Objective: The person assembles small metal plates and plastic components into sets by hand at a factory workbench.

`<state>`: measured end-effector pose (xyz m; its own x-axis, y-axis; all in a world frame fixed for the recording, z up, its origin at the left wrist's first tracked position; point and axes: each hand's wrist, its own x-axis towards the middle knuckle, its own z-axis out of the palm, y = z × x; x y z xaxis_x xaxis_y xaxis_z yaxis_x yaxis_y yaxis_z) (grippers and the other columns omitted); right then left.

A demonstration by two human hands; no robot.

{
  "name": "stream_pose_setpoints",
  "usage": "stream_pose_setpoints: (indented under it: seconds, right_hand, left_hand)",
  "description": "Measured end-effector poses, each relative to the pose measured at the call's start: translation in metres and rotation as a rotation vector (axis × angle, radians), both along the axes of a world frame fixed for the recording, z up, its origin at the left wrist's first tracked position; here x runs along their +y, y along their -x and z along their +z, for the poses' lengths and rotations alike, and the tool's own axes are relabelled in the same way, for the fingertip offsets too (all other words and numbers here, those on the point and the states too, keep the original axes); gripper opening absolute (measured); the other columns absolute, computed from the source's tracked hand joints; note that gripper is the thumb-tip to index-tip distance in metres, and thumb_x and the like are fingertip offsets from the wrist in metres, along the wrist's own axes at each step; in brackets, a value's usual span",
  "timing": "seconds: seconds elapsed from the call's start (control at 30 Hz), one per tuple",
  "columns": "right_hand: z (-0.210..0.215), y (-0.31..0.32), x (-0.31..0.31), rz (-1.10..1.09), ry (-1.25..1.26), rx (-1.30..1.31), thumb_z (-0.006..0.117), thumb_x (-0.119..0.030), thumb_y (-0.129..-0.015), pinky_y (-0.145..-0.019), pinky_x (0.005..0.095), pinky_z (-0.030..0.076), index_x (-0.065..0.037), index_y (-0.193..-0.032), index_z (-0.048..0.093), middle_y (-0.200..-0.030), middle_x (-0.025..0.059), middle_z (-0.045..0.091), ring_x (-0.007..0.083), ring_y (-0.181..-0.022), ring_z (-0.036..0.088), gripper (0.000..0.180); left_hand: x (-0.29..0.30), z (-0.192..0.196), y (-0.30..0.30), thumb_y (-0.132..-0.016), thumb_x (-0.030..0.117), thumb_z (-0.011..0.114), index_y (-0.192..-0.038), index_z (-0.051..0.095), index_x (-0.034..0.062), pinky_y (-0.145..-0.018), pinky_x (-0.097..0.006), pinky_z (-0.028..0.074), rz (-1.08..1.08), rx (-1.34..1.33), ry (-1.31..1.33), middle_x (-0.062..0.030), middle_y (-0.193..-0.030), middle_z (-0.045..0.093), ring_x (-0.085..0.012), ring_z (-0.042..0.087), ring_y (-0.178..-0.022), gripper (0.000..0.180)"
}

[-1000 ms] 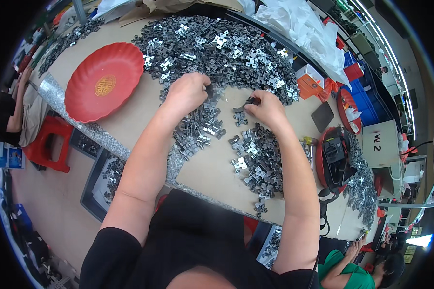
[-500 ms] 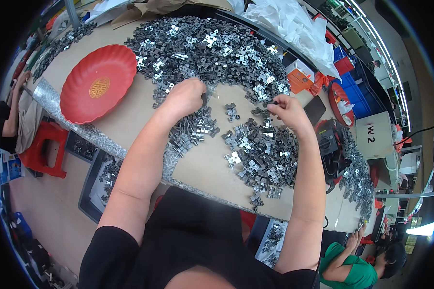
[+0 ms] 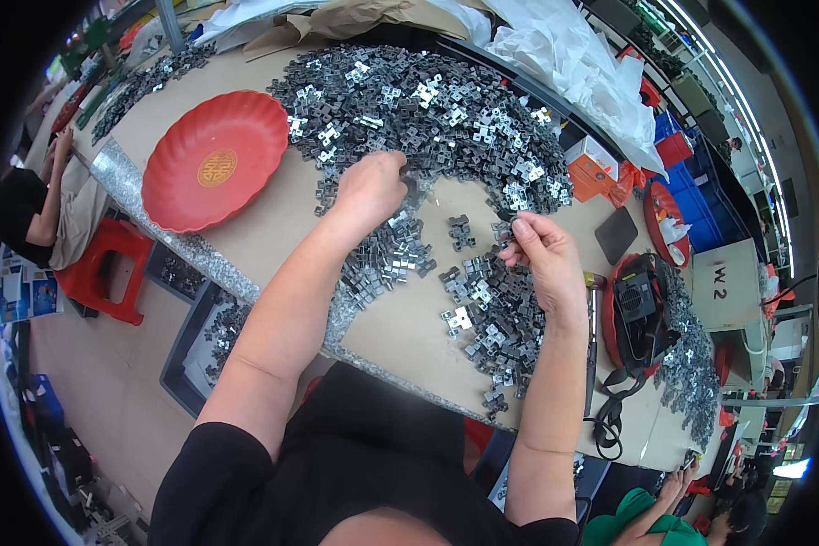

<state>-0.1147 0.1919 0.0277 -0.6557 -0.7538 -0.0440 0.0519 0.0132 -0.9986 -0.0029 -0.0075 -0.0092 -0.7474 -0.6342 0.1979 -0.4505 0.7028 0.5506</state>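
Note:
A large heap of small stamped metal pieces (image 3: 428, 109), dark grey and shiny, spreads over the far side of the table. At its near edge my left hand (image 3: 370, 193) is closed with curled fingers; what they grip is hidden. My right hand (image 3: 548, 259) pinches a small dark metal piece (image 3: 512, 218) between thumb and fingers, above the near right pile (image 3: 500, 318). Below my left hand lies another pile of pieces (image 3: 387, 255). A little group of pieces (image 3: 461, 232) sits apart between the two hands.
A red scalloped plate (image 3: 177, 173) rests at left. On the right are a dark flat pad (image 3: 616, 235), an orange box (image 3: 591, 166), and a black device (image 3: 644, 305) in a red dish. Floor trays (image 3: 184, 350) and a red stool (image 3: 109, 264) stand left. Other people work at both sides.
The view has shifted, so the table sits farther right. My right hand has come nearer and turned, showing its thumb. My left hand stays at the heap's near edge.

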Motion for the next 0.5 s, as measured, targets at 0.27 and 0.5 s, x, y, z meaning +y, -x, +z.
stream_pose_setpoints:
  seconds: [0.27, 0.5]
  right_hand:
    - [-0.007, -0.001, -0.003, 0.099, -0.048, -0.011, 0.055, -0.011, -0.079, -0.048, 0.0177, 0.041, 0.005, -0.095, 0.053, -0.069, 0.0033, 0.055, 0.0079, -0.056, 0.053, 0.023]
    - [-0.017, -0.001, -0.010, 0.039, -0.032, -0.005, 0.056, -0.009, -0.078, -0.048, 0.0167, 0.041, 0.003, -0.091, 0.052, -0.071, 0.0029, 0.056, 0.0071, -0.057, 0.053, 0.018]
  left_hand:
    - [-0.001, -0.012, 0.002, -0.061, 0.000, 0.052, -0.088, 0.056, 0.0025, -0.065, -0.036, 0.044, -0.118, -0.039, 0.037, -0.0132, -0.076, 0.058, -0.0284, 0.057, -0.073, 0.027]
    - [0.006, 0.014, 0.005, -0.068, -0.002, 0.051, -0.087, 0.053, -0.0019, -0.051, -0.021, 0.041, -0.289, 0.306, -0.992, -0.0074, -0.075, 0.058, -0.0104, 0.053, -0.058, 0.018]
